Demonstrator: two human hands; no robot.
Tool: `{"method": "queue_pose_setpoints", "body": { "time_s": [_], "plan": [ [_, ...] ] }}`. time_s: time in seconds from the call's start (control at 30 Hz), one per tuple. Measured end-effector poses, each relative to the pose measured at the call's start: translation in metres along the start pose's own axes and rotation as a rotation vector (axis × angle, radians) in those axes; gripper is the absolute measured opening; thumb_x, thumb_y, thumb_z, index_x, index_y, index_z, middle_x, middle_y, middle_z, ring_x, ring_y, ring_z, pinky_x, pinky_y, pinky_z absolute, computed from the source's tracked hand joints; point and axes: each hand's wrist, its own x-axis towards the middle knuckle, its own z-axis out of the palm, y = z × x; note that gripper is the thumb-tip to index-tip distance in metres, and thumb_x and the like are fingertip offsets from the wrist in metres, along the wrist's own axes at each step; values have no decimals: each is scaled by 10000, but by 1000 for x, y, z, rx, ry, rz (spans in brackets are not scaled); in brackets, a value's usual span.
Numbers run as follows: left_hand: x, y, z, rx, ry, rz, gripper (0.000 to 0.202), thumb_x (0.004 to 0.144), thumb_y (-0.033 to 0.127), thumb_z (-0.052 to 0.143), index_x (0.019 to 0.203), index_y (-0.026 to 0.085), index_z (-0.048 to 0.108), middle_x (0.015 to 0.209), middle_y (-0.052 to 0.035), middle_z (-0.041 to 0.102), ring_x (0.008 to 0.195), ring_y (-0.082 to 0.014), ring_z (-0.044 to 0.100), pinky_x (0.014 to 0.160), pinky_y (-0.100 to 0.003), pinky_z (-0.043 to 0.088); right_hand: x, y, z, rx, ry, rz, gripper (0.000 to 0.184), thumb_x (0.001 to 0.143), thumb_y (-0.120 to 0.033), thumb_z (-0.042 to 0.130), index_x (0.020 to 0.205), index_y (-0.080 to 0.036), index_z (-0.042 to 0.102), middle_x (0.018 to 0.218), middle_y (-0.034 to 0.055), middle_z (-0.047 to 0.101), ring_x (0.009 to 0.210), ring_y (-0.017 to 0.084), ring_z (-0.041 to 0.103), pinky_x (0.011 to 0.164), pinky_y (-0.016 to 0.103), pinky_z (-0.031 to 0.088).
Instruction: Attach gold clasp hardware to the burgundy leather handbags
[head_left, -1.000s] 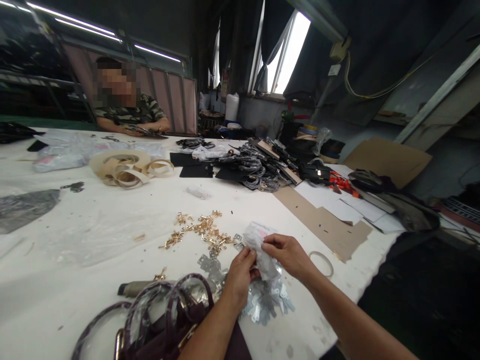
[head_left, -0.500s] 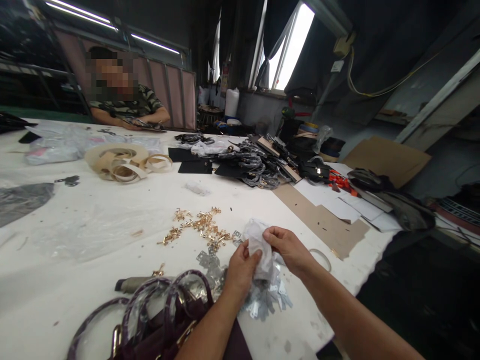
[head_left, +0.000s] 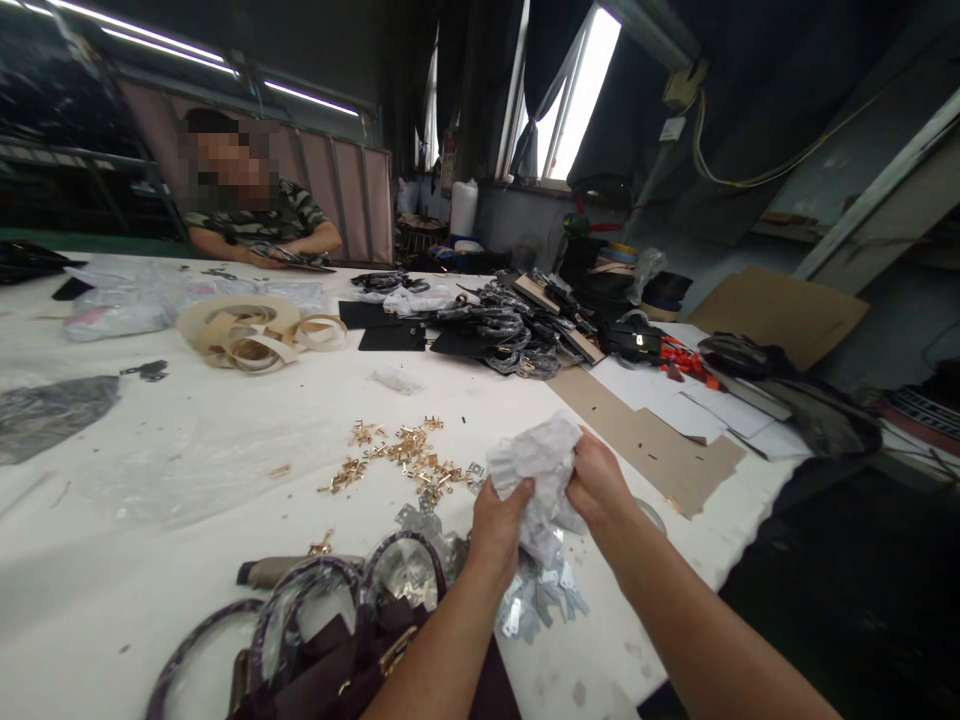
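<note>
White cloth covers the long worktable [head_left: 112,580]. Both hands grip a crumpled plastic bag [head_left: 536,462] just above it. The left hand [head_left: 499,525] pinches its lower edge with fingers curled tight, and the right hand [head_left: 598,485] is closed round its side at 3 o'clock. Silver metal plates [head_left: 544,598] lie beneath the bag at 6 o'clock, gold fittings [head_left: 397,455] at 10 o'clock and purple bag handles [head_left: 330,610] at 8 o'clock.
</note>
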Motion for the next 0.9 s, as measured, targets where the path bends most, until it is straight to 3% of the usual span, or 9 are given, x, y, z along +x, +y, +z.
{"method": "queue_pose_setpoints", "body": {
  "time_s": [0.17, 0.37, 0.53, 0.63, 0.77, 0.9],
  "plan": [
    [9, -10, -12, 144, 75, 39, 474, 747, 336, 781, 1155, 176, 601, 1071, -107, 757, 934, -247, 721, 867, -383, 569, 14, -7, -2, 67, 34, -28, 320, 697, -430, 809, 751, -229, 566, 590, -37, 597, 549, 164, 564, 513, 292, 480],
    [11, -2, -2, 388, 123, 195, 546, 704, 227, 795, 1215, 214, 602, 1144, -91, 716, 1057, -260, 663, 976, -379, 483, 18, -12, 15, 139, 0, 19, 336, 665, -372, 861, 717, -220, 566, 599, -56, 574, 488, 104, 454, 463, 246, 406],
    [16, 1, 8, 450, 101, 220, 383, 692, 289, 824, 1030, 211, 660, 981, -74, 747, 882, -251, 694, 797, -342, 514, 20, -19, 27, 167, -43, 76, 381, 620, -349, 895, 682, -216, 544, 567, -70, 526, 477, 95, 447, 455, 240, 402],
    [23, -2, 9, 440, 186, 222, 432, 658, 237, 816, 1044, 203, 625, 949, -73, 744, 853, -257, 697, 730, -327, 517, 14, -18, 31, 170, -58, 114, 401, 620, -363, 898, 663, -214, 528, 551, -72, 509, 473, 95, 456, 465, 247, 423],
    [32, -7, 6, 419, 233, 232, 554, 621, 184, 804, 1136, 202, 598, 1046, -80, 734, 932, -250, 694, 745, -312, 539, 15, -28, 27, 192, -46, 88, 369, 643, -347, 884, 677, -214, 541, 551, -74, 513, 479, 93, 454, 453, 236, 410],
    [36, -12, -1, 375, 211, 159, 499, 637, 200, 773, 1115, 194, 628, 966, -55, 735, 757, -206, 692, 634, -305, 551, 26, -57, 18, 207, -29, 17, 320, 654, -336, 862, 692, -216, 568, 550, -75, 521, 492, 97, 450, 432, 229, 369]
  ]
}}
